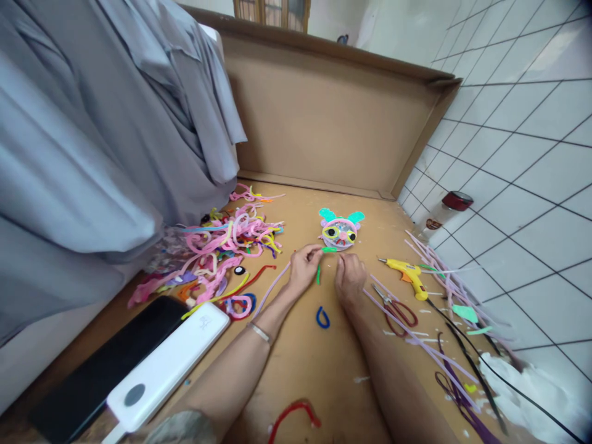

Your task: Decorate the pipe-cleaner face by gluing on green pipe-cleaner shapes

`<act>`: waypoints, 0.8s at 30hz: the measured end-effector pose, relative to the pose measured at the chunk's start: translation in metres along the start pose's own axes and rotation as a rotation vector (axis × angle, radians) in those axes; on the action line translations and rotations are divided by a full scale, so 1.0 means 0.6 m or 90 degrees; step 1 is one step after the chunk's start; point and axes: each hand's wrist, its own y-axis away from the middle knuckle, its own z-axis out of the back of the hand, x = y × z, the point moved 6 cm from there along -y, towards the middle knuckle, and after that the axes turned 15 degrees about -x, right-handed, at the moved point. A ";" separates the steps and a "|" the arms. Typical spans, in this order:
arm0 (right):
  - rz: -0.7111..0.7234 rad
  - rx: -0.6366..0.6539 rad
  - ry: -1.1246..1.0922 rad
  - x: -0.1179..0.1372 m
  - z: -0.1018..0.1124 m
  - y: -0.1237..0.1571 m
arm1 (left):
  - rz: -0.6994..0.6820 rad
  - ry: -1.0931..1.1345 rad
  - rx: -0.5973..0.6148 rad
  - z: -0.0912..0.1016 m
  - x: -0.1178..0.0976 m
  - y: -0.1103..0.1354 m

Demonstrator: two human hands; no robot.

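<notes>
A short green pipe cleaner (329, 250) is pinched between the thumb and fingers of my left hand (305, 269). Below those fingertips, another green length (319, 275) points down; I cannot tell whether it is the same piece. My right hand (350, 275) is closed beside the green piece's right end, and what it holds, if anything, is hidden. Just beyond both hands sits a small round face figure (341, 234) with a pink rim, yellow-ringed black eyes and green ears. Closer to me lies a blue loop of pipe cleaner (322, 317).
Left, a tangled heap of pipe cleaners (231, 234) lies near a white power bank (169, 364) and a black slab (111, 370). Right are scissors (398, 311), a yellow glue gun (409, 274) with its cord, lilac stems (430, 354) and a red-lidded jar (446, 213). Cardboard (324, 111) stands behind.
</notes>
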 end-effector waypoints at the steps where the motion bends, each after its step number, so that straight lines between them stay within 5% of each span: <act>1: 0.019 0.013 -0.005 0.003 -0.003 0.002 | 0.025 0.023 -0.037 0.007 0.001 -0.003; 9: 0.052 0.039 -0.022 0.006 -0.006 0.000 | 0.146 0.175 -0.187 0.061 -0.015 -0.017; 15: 0.067 0.025 -0.016 0.006 -0.007 -0.002 | 0.049 0.184 -0.197 0.110 -0.096 -0.066; 20: 0.026 0.027 -0.031 -0.001 -0.007 -0.002 | -0.163 -0.132 -0.215 0.205 -0.167 -0.154; 24: -0.056 -0.093 0.023 -0.017 0.019 -0.009 | -0.183 -0.458 -0.182 0.298 -0.142 -0.199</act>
